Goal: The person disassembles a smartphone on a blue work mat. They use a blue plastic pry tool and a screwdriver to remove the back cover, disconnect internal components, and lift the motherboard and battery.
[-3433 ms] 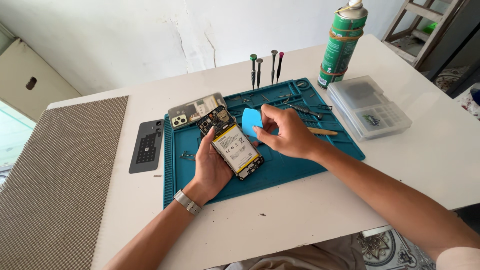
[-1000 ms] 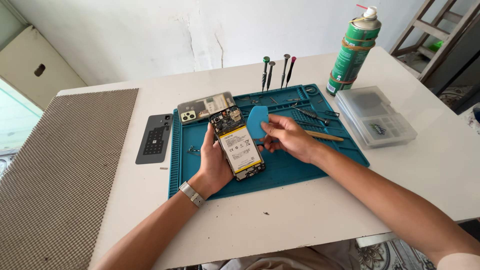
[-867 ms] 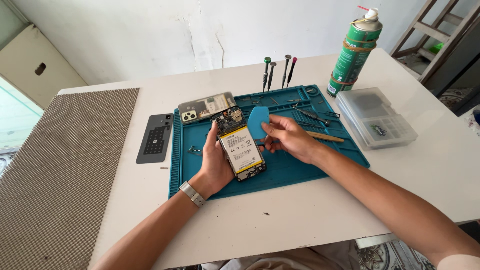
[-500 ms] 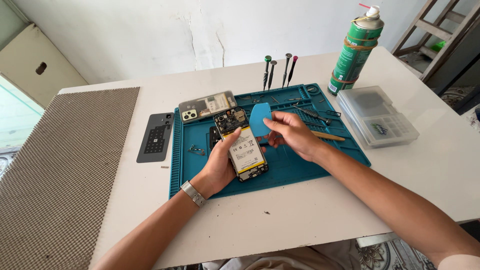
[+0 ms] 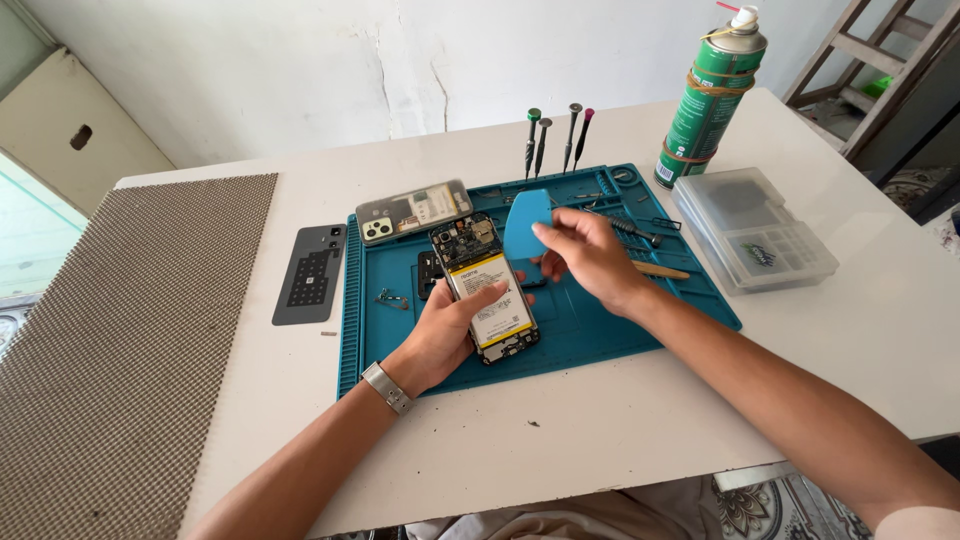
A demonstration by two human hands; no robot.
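Left hand (image 5: 440, 335) grips the opened phone (image 5: 486, 288) from its left edge, thumb across the battery face, fingers curled under; the phone sits tilted over the middle of the blue mat (image 5: 560, 330). Since half a second ago the hand has slid lower on the phone and the board end now points toward 12 o'clock, more exposed than before. Right hand (image 5: 590, 255) pinches a blue pick (image 5: 526, 222) between thumb and fingertips, lifted off the mat at about 1 o'clock of the phone and not touching it; earlier it was lower and nearer the phone's right edge, so the prying contact looks broken for now. Back cover (image 5: 414, 212) lies at 11 o'clock of the phone, a dark flat part (image 5: 311, 273) off the mat at 9 o'clock. Screwdrivers (image 5: 553, 135) stand at 12 o'clock, spray can (image 5: 710, 95) and clear box (image 5: 755, 228) at 2 o'clock. Left fingers under the phone are hidden; small parts on the mat near the left hand are too small to identify; tools behind the right hand are partly covered.
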